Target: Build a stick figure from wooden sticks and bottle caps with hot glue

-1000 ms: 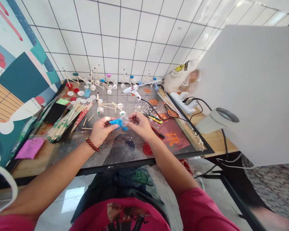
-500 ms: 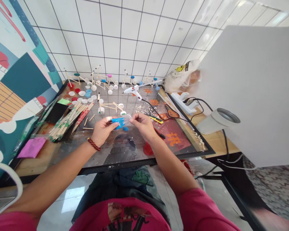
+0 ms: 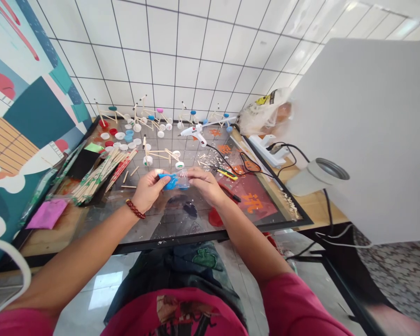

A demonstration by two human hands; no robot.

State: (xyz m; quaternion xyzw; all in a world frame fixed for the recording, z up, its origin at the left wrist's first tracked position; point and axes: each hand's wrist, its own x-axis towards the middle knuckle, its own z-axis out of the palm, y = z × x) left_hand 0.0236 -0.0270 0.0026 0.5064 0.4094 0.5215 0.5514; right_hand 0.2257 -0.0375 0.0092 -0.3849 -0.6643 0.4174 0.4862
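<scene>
A small clear plastic bag with bright blue clay-like material (image 3: 169,182) inside is held between both hands, above the near part of the table. My left hand (image 3: 149,187), with a beaded bracelet at the wrist, is closed on the blue-filled end. The fingers of my right hand (image 3: 207,184) pinch the clear, flatter end. Just beyond the bag stands a small bicycle-shaped model (image 3: 161,156) of thin sticks and bottle caps. What the blue material is exactly, I cannot tell.
Several similar stick models (image 3: 151,117) line the back edge. A white glue gun (image 3: 196,134) lies mid-table, its cord running right to a power strip (image 3: 269,149). A yellow cutter (image 3: 227,174), bundled sticks (image 3: 98,175), loose caps (image 3: 119,136) and a pink packet (image 3: 48,213) lie around.
My right fingers have shifted slightly on the clear end of the bag, and the bag has turned flatter between my hands. The things on the table have stayed in place.
</scene>
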